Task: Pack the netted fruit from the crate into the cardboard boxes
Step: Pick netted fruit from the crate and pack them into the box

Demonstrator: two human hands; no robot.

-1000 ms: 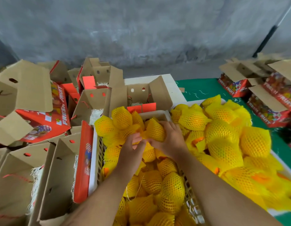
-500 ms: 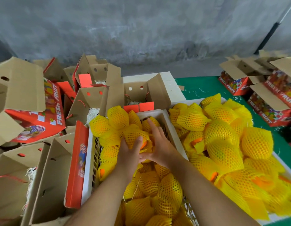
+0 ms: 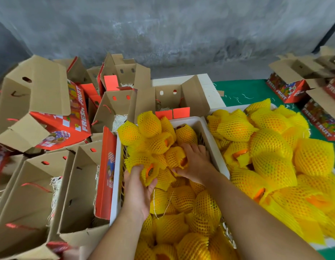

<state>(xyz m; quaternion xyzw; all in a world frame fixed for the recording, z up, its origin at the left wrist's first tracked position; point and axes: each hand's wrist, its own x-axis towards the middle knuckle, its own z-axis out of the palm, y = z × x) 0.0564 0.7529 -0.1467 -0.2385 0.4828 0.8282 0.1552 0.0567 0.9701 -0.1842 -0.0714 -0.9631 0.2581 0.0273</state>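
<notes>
1. Near the white crate, much is hidden: its near end runs off the bottom edge, the person's forearms cover part of the fruit, and the fingertips of the right hand sink among the nets, so I cannot tell whether it grips anything.
2. Left of the crate, the bottom corner is blurred; something red there cannot be made out.
3. Inside the crate lies a heap of netted fruit in yellow foam sleeves, orange skin showing at some open ends.
4. Right of the crate, a second tray holds a taller mound of the same yellow-sleeved fruit; its rim is mostly buried.
5. Left of the crate stand open cardboard boxes, flaps up, with pale shredded filler showing in several; no fruit can be seen in them.
6. Beyond the crate, more open boxes cluster, and one red box printed "FRESH FRUIT" lies tilted.
7. Over the crate's left half, the left hand curls its fingers round one sleeved fruit.
8. Compared with half a second ago, the hands have parted: then they met over one fruit, now the left has drawn back with its piece and the right presses flat farther in.
</notes>
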